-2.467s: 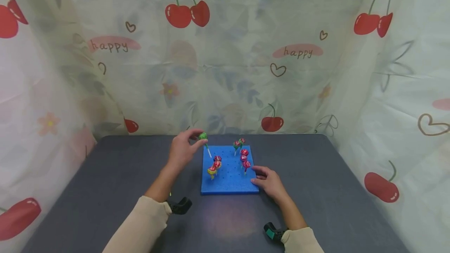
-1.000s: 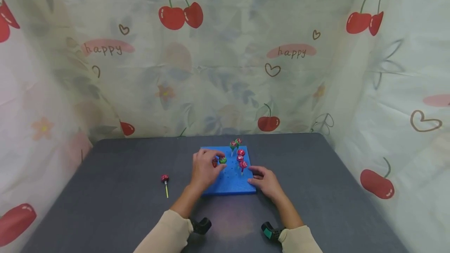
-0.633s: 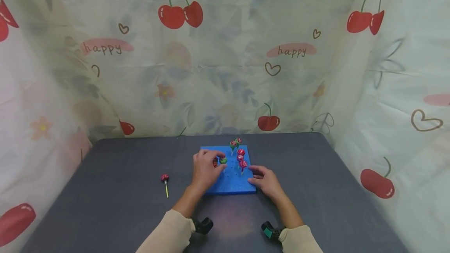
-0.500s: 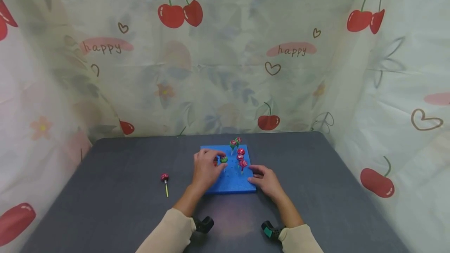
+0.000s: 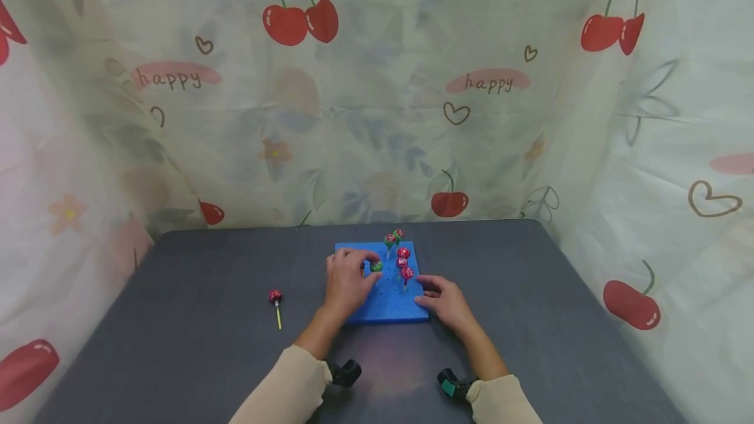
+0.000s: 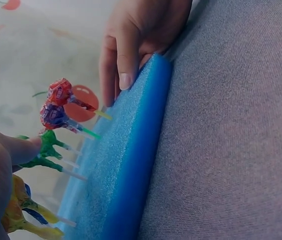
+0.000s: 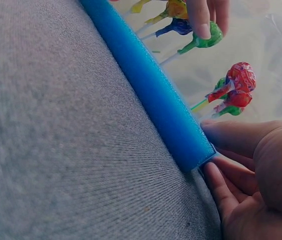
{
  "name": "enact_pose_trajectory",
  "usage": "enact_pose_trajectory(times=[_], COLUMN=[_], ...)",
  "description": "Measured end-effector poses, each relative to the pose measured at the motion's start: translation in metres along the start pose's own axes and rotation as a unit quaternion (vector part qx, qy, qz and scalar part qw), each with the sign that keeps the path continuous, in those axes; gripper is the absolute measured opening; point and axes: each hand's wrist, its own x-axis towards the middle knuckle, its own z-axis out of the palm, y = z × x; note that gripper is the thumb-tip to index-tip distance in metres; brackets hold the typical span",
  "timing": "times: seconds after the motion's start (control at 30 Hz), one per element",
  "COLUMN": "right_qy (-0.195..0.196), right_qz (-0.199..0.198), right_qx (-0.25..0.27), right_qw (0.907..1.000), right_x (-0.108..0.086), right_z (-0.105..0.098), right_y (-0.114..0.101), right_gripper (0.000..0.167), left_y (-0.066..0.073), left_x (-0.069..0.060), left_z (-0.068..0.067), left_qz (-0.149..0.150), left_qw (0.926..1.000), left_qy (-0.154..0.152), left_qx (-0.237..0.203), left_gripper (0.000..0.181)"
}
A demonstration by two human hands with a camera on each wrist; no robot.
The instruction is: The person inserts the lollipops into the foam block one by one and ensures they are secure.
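A green-wrapped lollipop (image 5: 376,267) is pinched between the thumb and fingers of my left hand (image 5: 346,283), over the middle of a blue foam board (image 5: 389,311) with small holes. In the right wrist view the candy head (image 7: 209,37) shows beneath a fingertip, its stick pointing down to the board; whether it sits in a hole I cannot tell. My right hand (image 5: 450,305) grips the board's right edge, thumb above and fingers against the side. Red lollipops (image 5: 406,273) stand upright near that edge. Yellow lollipops (image 6: 16,215), mostly hidden by my left hand in the head view, stand farther left.
A loose red lollipop (image 5: 275,296) with a yellow stick lies on the dark table (image 5: 206,345), left of the board. Red-and-green lollipops (image 5: 390,239) stand at the board's back right. A printed curtain (image 5: 377,149) encloses the table's back and sides.
My left hand has brought the green lollipop from the board's back-left corner rightward and down to its middle, then stayed nearly still. The loose lollipop came into view. My right hand kept its place.
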Motion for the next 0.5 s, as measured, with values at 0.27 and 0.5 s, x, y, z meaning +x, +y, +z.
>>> enact_pose_trajectory(times=[0.27,0.5], right_qy=[0.000,-0.002], right_qz=[0.001,0.002], right_qx=[0.003,-0.001], right_qw=[1.0000,1.0000], right_x=[-0.0001,0.0003], right_z=[0.0005,0.0014], right_y=[-0.0006,-0.0013], right_gripper=[0.043,0.043], left_y=[-0.0011,-0.0006], left_x=[-0.0018,-0.0023], left_z=[0.0003,-0.0032], left_qz=[-0.019,-0.031], left_qw=[0.9996,0.9989], left_qy=[-0.019,-0.036], left_qx=[0.001,0.000], left_gripper=[0.022,0.022])
